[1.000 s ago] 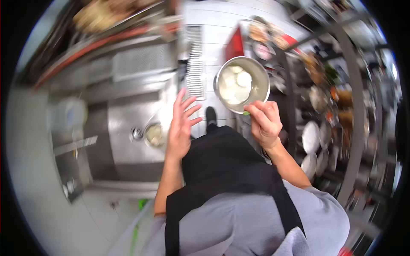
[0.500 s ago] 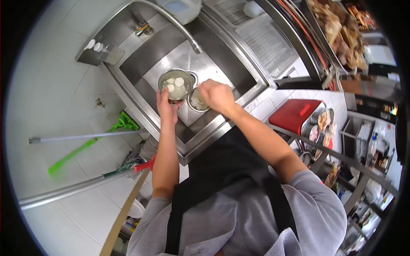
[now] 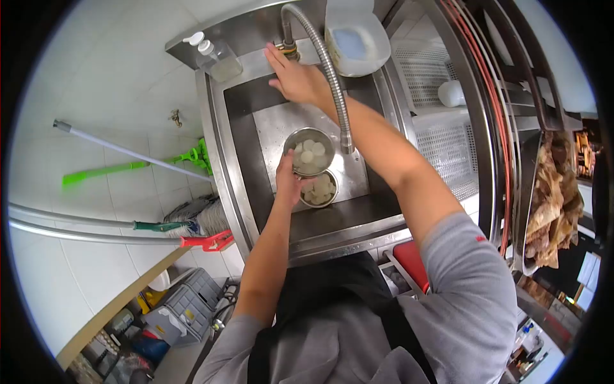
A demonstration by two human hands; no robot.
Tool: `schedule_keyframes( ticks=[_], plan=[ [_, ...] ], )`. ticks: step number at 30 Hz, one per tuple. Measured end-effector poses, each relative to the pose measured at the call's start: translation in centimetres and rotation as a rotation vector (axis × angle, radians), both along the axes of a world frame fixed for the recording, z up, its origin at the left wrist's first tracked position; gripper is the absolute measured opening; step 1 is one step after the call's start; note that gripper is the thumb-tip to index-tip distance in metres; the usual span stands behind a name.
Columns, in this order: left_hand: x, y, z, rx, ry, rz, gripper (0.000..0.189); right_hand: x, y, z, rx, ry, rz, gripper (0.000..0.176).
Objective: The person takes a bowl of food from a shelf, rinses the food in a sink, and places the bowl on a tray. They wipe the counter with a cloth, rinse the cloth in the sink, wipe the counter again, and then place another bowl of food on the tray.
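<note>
A metal bowl (image 3: 329, 146) with several pale round slices in liquid is in my left hand (image 3: 289, 179), thumb on its rim. Partly beneath it, a second metal bowl (image 3: 332, 201) with more pale slices rests in the steel sink (image 3: 268, 121). My right hand (image 3: 295, 77) is empty, its fingers stretched out beside the faucet valve (image 3: 290, 51) at the back of the sink; whether they touch it I cannot tell. The flexible metal spout (image 3: 329, 70) arches over my right forearm and hangs down near the held bowl.
Soap bottles (image 3: 220, 63) stand at the sink's back left corner, and a white plastic container (image 3: 358, 45) at the back right. White perforated baskets (image 3: 446, 144) lie to the right. Mop handles and a green squeegee (image 3: 192, 157) lean at the left.
My right hand has moved from the lower bowl up to the faucet valve, its fingers now spread. My left hand still holds its bowl. The camera view has turned and shifted.
</note>
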State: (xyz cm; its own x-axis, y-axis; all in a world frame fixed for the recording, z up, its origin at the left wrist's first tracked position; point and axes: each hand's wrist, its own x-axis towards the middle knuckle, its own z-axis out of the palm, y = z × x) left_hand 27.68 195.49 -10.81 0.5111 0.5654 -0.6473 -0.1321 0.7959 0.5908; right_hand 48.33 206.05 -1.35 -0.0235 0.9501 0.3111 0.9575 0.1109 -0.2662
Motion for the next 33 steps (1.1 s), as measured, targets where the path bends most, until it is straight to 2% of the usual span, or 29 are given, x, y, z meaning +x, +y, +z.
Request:
schedule_keyframes(
  ticks=[3,7,9,10,14,16,17,19,20,21,23,26,27,29,33],
  plan=[
    [0.0,-1.9,1.7,0.016,0.009,-0.015,0.055,-0.2,4.6,-2.6,-0.043,0.018,-0.036,0.065],
    [-0.7,-3.1,2.4,0.022,0.044,-0.036,0.057,-0.4,6.3,-1.1,-0.127,-0.047,-0.08,0.058],
    [-1.0,-3.2,2.2,-0.001,0.031,-0.048,0.059,0.6,4.1,0.4,0.417,-0.35,0.063,0.038],
    [-0.8,-3.1,2.0,-0.006,0.022,-0.04,0.059,0.7,4.1,-0.9,0.258,-0.251,0.043,0.056],
    [-0.2,-4.1,1.9,-0.043,0.062,-0.076,0.063,1.4,4.1,-1.2,0.39,-0.347,0.067,0.059],
    [0.1,-4.3,1.6,-0.048,0.064,-0.092,0.065,0.4,5.4,1.1,-0.146,-0.113,-0.084,0.066],
    [0.3,-4.3,1.2,-0.022,0.034,-0.113,0.068,-0.1,5.8,1.2,-0.151,-0.113,-0.089,0.066],
    [0.5,-4.1,0.7,-0.003,0.007,-0.15,0.071,-0.8,6.1,1.7,-0.277,-0.3,-0.132,0.07],
    [0.7,-4.2,0.5,-0.004,-0.003,-0.185,0.074,-0.7,6.1,2.0,-0.429,-0.209,-0.146,0.07],
    [1.0,-4.1,0.4,-0.001,-0.015,-0.217,0.077,-0.3,6.0,1.1,-0.432,-0.21,-0.153,0.07],
    [1.4,-4.3,0.6,0.006,-0.014,-0.254,0.08,0.5,6.0,-2.0,-0.112,-0.527,-0.113,0.074],
    [1.7,-4.9,0.2,0.009,-0.021,-0.279,0.083,0.9,6.1,-4.1,-0.012,-0.551,-0.134,0.068],
    [1.8,-4.9,0.0,0.006,-0.034,-0.278,0.084,1.2,7.0,-3.9,-0.008,-0.55,-0.134,0.068],
    [2.0,-4.9,0.3,-0.015,-0.044,-0.286,0.084,1.9,8.4,-2.9,-0.225,-0.326,0.041,0.056],
    [2.5,-5.1,0.3,-0.009,-0.008,-0.254,0.084,2.1,8.1,-0.8,-0.286,-0.344,0.07,0.055]
  ],
)
